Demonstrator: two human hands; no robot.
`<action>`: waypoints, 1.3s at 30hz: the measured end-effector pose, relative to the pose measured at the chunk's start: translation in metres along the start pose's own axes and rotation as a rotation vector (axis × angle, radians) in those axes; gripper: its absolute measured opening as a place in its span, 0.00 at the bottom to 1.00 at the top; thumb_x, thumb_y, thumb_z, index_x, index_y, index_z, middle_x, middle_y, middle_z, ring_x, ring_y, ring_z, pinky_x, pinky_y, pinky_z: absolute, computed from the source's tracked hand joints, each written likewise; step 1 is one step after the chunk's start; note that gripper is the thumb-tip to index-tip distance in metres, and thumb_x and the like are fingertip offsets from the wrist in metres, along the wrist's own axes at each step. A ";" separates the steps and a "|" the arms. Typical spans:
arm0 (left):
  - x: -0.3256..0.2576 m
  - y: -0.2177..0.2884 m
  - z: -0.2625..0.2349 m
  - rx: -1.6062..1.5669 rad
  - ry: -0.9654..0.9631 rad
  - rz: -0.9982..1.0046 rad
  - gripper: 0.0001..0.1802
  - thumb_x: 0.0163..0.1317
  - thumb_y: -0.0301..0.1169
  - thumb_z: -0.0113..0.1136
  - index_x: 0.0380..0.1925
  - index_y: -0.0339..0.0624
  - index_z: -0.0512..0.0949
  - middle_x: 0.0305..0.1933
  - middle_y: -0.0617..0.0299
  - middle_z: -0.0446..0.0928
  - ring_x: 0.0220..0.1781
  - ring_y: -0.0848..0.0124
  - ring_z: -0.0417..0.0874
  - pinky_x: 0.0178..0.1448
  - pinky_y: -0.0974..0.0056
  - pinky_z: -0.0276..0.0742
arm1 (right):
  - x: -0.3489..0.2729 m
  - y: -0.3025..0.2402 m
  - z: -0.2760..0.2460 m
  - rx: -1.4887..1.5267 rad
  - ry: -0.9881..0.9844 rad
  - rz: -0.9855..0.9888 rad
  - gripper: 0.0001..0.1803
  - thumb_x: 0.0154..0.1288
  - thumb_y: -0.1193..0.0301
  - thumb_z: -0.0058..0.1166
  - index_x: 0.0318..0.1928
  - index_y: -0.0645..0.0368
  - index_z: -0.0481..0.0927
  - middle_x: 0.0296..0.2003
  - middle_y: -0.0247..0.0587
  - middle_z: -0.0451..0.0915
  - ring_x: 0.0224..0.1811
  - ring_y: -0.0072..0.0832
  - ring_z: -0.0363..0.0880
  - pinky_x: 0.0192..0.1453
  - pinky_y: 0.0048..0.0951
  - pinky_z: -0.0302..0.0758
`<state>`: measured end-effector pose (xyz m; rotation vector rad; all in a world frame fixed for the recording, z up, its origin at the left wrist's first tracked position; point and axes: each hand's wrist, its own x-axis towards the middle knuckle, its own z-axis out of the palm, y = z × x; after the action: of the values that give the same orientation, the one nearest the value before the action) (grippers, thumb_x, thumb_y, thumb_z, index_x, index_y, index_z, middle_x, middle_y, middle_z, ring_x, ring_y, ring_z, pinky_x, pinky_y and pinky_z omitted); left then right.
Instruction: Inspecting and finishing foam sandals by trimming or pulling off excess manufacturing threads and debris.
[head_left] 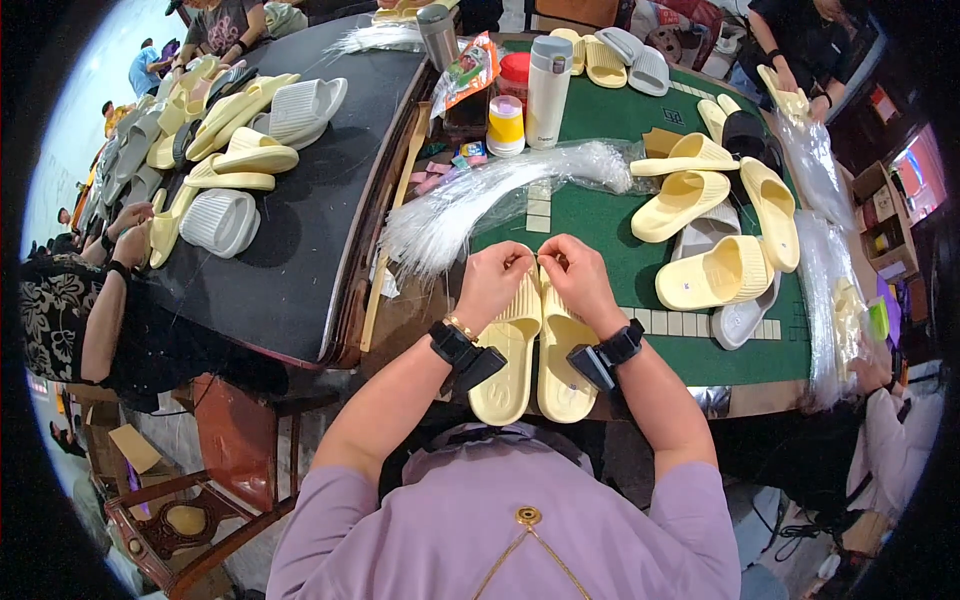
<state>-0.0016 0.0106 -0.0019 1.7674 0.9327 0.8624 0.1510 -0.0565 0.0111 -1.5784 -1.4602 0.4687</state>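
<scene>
A pair of pale yellow slippers lies side by side at the table's near edge, toes pointing away: the left slipper [500, 385] and the right slipper [566, 385]. My left hand [494, 286] pinches thumb and finger together at the toe end, over the ribbed strap. Close beside it my right hand [580, 284] pinches in the same way, the fingertips of both nearly meeting. Whatever thin thing the fingertips hold is too small to make out. Just beyond my hands lies a large bundle of thin clear plastic strands [480, 205].
Yellow and grey slippers [713, 272] are heaped on the green mat [600, 215] at right. A white bottle [549, 95] and a yellow-white cup [506, 127] stand beyond the strands. A black table [330, 190] bears more slippers at left, where a co-worker's hands [130, 235] handle one. Clear plastic bags [825, 290] lie along the right edge.
</scene>
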 end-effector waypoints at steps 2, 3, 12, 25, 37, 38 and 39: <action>0.000 -0.002 0.000 0.043 -0.010 0.013 0.09 0.61 0.28 0.63 0.37 0.31 0.81 0.27 0.58 0.81 0.29 0.77 0.80 0.37 0.69 0.77 | 0.000 -0.001 0.000 -0.007 -0.001 0.005 0.05 0.61 0.72 0.57 0.36 0.61 0.79 0.31 0.45 0.79 0.31 0.40 0.80 0.35 0.36 0.75; 0.001 -0.002 0.001 0.043 -0.011 0.014 0.09 0.61 0.28 0.63 0.37 0.31 0.81 0.27 0.58 0.81 0.29 0.77 0.80 0.37 0.69 0.77 | 0.000 -0.001 0.000 -0.007 0.000 0.006 0.05 0.61 0.72 0.57 0.36 0.61 0.79 0.31 0.45 0.79 0.31 0.40 0.80 0.35 0.36 0.75; 0.000 0.001 0.000 0.035 0.000 0.022 0.09 0.60 0.28 0.63 0.36 0.32 0.81 0.26 0.57 0.81 0.28 0.77 0.80 0.35 0.68 0.76 | 0.000 0.002 0.001 -0.012 -0.011 -0.001 0.06 0.61 0.72 0.57 0.36 0.60 0.79 0.31 0.44 0.80 0.32 0.40 0.80 0.36 0.36 0.75; -0.001 0.003 0.000 0.033 0.007 0.019 0.08 0.60 0.29 0.62 0.34 0.34 0.82 0.29 0.52 0.82 0.29 0.67 0.84 0.36 0.65 0.77 | 0.000 0.000 0.001 -0.010 -0.008 0.005 0.06 0.60 0.71 0.57 0.35 0.60 0.79 0.30 0.44 0.80 0.32 0.40 0.80 0.36 0.36 0.75; -0.001 0.002 0.001 0.028 0.014 0.027 0.08 0.60 0.29 0.62 0.34 0.34 0.82 0.28 0.53 0.82 0.28 0.68 0.83 0.36 0.65 0.77 | 0.000 0.000 0.000 0.001 -0.014 0.025 0.06 0.60 0.72 0.57 0.35 0.61 0.80 0.31 0.44 0.80 0.31 0.39 0.80 0.35 0.35 0.75; -0.001 0.002 0.001 0.019 0.016 0.029 0.08 0.60 0.29 0.62 0.34 0.34 0.82 0.28 0.53 0.82 0.28 0.68 0.83 0.36 0.66 0.77 | 0.000 0.000 0.000 0.004 -0.013 0.029 0.06 0.60 0.72 0.57 0.35 0.61 0.80 0.31 0.44 0.80 0.31 0.39 0.80 0.36 0.35 0.75; -0.001 0.001 0.001 0.019 0.015 0.029 0.08 0.60 0.29 0.62 0.34 0.34 0.82 0.28 0.53 0.82 0.28 0.68 0.83 0.36 0.66 0.77 | 0.000 0.000 0.000 0.004 -0.012 0.029 0.06 0.60 0.72 0.57 0.35 0.61 0.80 0.31 0.44 0.80 0.31 0.39 0.80 0.36 0.35 0.75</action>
<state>-0.0008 0.0088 -0.0010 1.7970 0.9300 0.8894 0.1506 -0.0568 0.0110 -1.5984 -1.4464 0.4982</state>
